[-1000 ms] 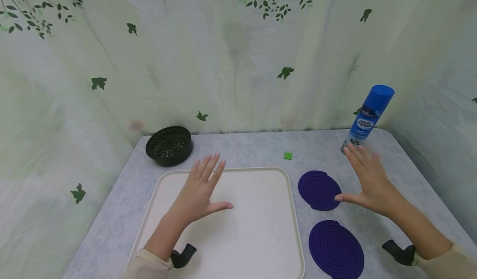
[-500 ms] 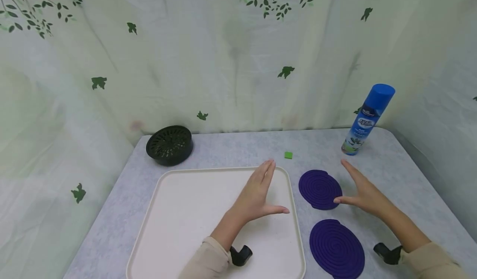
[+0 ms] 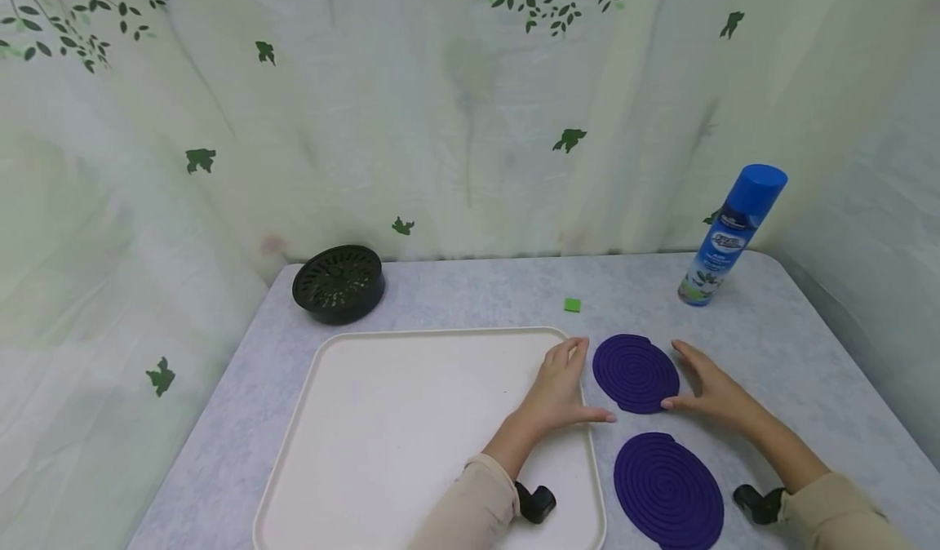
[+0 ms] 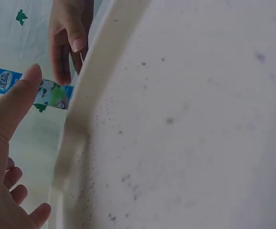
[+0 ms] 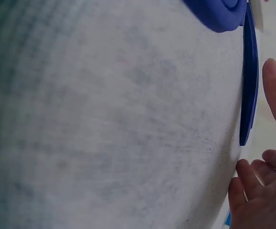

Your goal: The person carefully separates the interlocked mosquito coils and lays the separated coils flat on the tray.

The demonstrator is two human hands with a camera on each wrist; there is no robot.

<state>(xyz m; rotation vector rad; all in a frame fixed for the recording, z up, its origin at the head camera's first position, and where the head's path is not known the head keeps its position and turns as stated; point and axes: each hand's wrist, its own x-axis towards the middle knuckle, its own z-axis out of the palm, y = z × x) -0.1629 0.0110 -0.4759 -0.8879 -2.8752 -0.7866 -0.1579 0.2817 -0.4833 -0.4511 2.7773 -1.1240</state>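
Note:
Two round purple trivets with spiral ridges lie to the right of a white tray (image 3: 411, 436): the far trivet (image 3: 635, 374) and the near trivet (image 3: 669, 491). My left hand (image 3: 556, 393) is over the tray's right rim, left of the far trivet, thumb spread from the fingers and nothing between them. On the other side, my right hand (image 3: 711, 388) has its thumb tip at the far trivet's right edge and its fingers low beside it. In the right wrist view the far trivet (image 5: 249, 86) appears edge-on near the right hand's fingers (image 5: 252, 186).
A blue spray can (image 3: 727, 240) stands at the back right. The black slotted round dish (image 3: 338, 285) sits at the back left corner. Between them lies a small green square (image 3: 572, 305). A leaf-printed curtain (image 3: 470, 109) hangs behind the table.
My left hand has moved right across the tray to the far trivet's left side. My right hand has come down from near the spray can to the trivet's right edge.

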